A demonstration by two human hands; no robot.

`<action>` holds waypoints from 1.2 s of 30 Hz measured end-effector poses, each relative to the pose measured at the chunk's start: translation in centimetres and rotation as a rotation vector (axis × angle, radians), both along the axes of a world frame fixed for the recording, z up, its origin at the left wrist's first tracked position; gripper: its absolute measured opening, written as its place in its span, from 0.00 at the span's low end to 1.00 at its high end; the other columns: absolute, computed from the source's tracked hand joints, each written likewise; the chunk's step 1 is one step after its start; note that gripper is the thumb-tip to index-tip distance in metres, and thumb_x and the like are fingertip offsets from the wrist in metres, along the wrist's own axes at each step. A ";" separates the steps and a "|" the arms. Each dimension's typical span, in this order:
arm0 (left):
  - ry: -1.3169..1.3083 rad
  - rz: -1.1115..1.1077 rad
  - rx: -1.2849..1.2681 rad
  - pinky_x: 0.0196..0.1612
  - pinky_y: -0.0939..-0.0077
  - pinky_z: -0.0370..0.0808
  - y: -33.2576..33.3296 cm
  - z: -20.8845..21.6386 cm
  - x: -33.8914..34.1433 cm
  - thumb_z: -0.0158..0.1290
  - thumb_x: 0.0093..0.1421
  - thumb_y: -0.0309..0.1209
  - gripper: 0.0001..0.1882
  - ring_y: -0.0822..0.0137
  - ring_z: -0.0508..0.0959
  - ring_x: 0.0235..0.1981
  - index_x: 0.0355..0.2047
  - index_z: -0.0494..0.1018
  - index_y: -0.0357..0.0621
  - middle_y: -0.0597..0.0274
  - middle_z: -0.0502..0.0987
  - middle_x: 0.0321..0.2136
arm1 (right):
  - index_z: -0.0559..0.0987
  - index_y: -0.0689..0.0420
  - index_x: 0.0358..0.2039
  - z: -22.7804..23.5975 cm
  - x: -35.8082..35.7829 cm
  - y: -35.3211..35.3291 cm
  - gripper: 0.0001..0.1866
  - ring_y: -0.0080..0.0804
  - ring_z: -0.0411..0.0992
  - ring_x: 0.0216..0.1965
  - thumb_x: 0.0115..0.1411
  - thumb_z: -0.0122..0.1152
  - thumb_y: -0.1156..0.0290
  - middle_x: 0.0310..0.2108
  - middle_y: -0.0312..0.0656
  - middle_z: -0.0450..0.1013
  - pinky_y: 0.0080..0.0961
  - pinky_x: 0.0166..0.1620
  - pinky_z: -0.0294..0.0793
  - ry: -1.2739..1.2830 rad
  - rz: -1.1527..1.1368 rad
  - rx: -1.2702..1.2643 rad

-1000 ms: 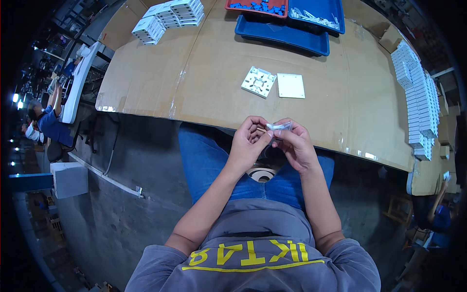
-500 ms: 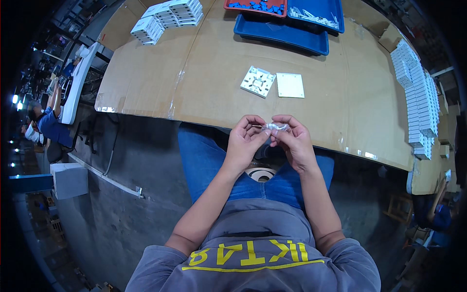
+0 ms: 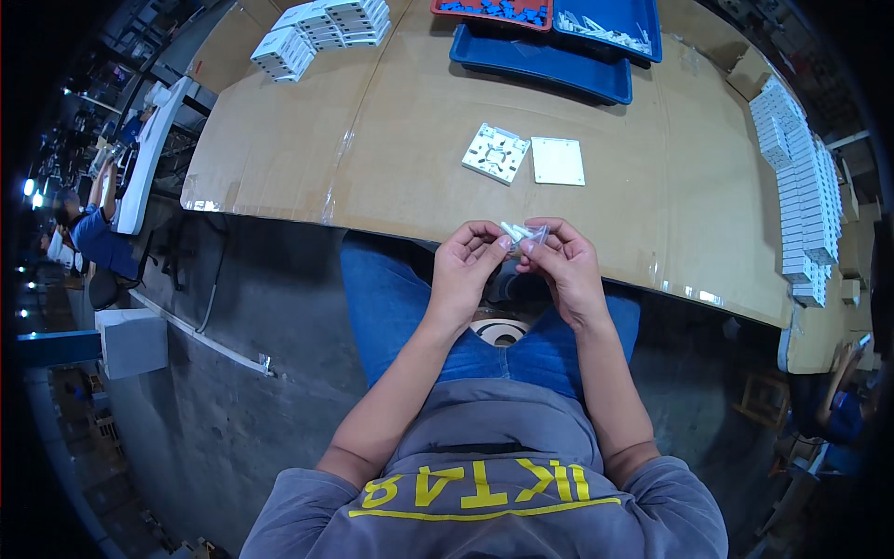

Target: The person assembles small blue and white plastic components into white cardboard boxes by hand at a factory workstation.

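Both hands meet just in front of the table's near edge, around a small clear plastic bag (image 3: 537, 235) with small white plastic parts (image 3: 515, 231) in it. My left hand (image 3: 467, 265) pinches the bag's left side between thumb and fingers. My right hand (image 3: 570, 265) grips its right side in the same way. The white parts look like short pegs or wall plugs; their exact kind is too small to tell. Beyond the hands lie a white square plate with cut-outs (image 3: 496, 154) and, to its right, a flat white square cover (image 3: 558, 161).
At the back stand a long blue tray (image 3: 540, 67), a red tray of blue pieces (image 3: 494, 9) and a blue tray of white parts (image 3: 605, 33). White square units are stacked at the far left (image 3: 321, 33) and along the right edge (image 3: 796, 177) of the cardboard-covered table (image 3: 279, 149).
The bag has turned between my fingers, and the white parts show more plainly, tilted up on the left. My hands stay nearly in place.
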State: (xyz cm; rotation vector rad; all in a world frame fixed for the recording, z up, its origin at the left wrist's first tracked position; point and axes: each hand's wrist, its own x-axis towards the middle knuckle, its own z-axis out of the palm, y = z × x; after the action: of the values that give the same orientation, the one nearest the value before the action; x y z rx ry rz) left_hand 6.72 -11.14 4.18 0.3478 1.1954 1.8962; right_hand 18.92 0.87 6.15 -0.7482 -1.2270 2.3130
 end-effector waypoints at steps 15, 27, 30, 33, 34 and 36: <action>-0.199 0.000 0.085 0.51 0.74 0.78 -0.3 0.5 -0.5 0.56 0.70 0.24 0.17 0.72 0.80 0.44 0.57 0.68 0.40 0.60 0.79 0.42 | 0.80 0.65 0.41 -0.3 0.2 0.1 0.05 0.19 0.77 0.31 0.68 0.65 0.76 0.31 0.37 0.78 0.21 0.38 0.84 -0.087 0.027 0.155; -0.106 -0.038 0.066 0.52 0.77 0.78 -0.3 1.0 -0.6 0.56 0.70 0.22 0.22 0.72 0.80 0.45 0.62 0.67 0.39 0.61 0.80 0.44 | 0.76 0.63 0.52 -0.6 0.0 0.1 0.15 0.17 0.76 0.31 0.66 0.66 0.80 0.32 0.34 0.76 0.16 0.36 0.81 -0.044 0.020 0.167; -0.049 -0.098 -0.007 0.51 0.78 0.77 -0.4 1.7 -0.7 0.56 0.69 0.22 0.21 0.74 0.80 0.44 0.61 0.70 0.37 0.62 0.81 0.43 | 0.76 0.63 0.53 -0.6 0.2 0.2 0.16 0.16 0.75 0.30 0.65 0.67 0.81 0.31 0.33 0.76 0.14 0.35 0.79 -0.040 -0.004 0.200; 0.097 -0.095 -0.136 0.50 0.80 0.77 -0.6 0.4 -1.5 0.56 0.70 0.24 0.16 0.76 0.80 0.43 0.57 0.75 0.36 0.63 0.82 0.41 | 0.77 0.63 0.53 -0.8 0.5 0.5 0.16 0.16 0.74 0.30 0.66 0.67 0.80 0.31 0.33 0.76 0.13 0.35 0.77 -0.023 -0.036 0.257; 0.096 -0.094 -0.136 0.50 0.80 0.77 -0.5 0.2 -1.5 0.56 0.70 0.24 0.16 0.76 0.80 0.43 0.57 0.75 0.36 0.63 0.82 0.41 | 0.78 0.63 0.53 -1.0 0.5 0.6 0.16 0.15 0.74 0.29 0.66 0.67 0.79 0.31 0.33 0.76 0.13 0.35 0.76 -0.005 -0.051 0.301; 0.181 -0.072 -0.148 0.43 0.86 0.76 -0.3 0.1 -1.6 0.59 0.69 0.24 0.13 0.80 0.78 0.37 0.52 0.79 0.35 0.67 0.80 0.37 | 0.80 0.63 0.53 -1.1 0.5 0.7 0.15 0.16 0.74 0.29 0.66 0.67 0.78 0.31 0.34 0.77 0.13 0.35 0.76 -0.047 -0.029 0.345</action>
State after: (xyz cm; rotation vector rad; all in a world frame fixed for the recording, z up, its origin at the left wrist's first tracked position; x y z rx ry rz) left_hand 5.10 -11.44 4.28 0.4834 1.4148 1.7312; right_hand 19.38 1.61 5.01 -0.6933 -1.5705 1.9945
